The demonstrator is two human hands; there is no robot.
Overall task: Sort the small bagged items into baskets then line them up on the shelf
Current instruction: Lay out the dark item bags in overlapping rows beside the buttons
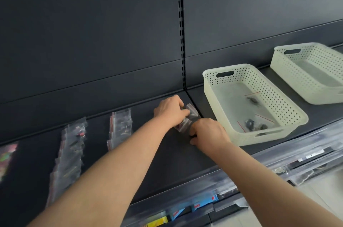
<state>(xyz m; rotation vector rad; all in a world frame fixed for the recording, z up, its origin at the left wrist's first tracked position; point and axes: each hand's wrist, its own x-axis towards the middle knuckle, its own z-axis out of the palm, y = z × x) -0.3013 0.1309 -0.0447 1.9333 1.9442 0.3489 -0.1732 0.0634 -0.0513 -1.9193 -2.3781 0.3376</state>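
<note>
Both my hands rest on the dark shelf [167,161] near its back right corner. My left hand [169,110] pinches small clear bags [192,110] with dark parts inside. My right hand [208,132] presses on the near end of the same short row of bags [182,125]. Left of them lie two longer rows of clear red-striped bags, one row [120,126] in the middle and another row [70,152] further left. To the right, a cream perforated basket [289,113] holds a few bags with dark parts [252,100].
A second cream basket [278,61] stands further right on the adjoining shelf. Colourful bags [7,154] lie at the far left edge. A clear price rail [222,178] runs along the shelf front, with more packets on the shelf below. A dark back panel rises behind.
</note>
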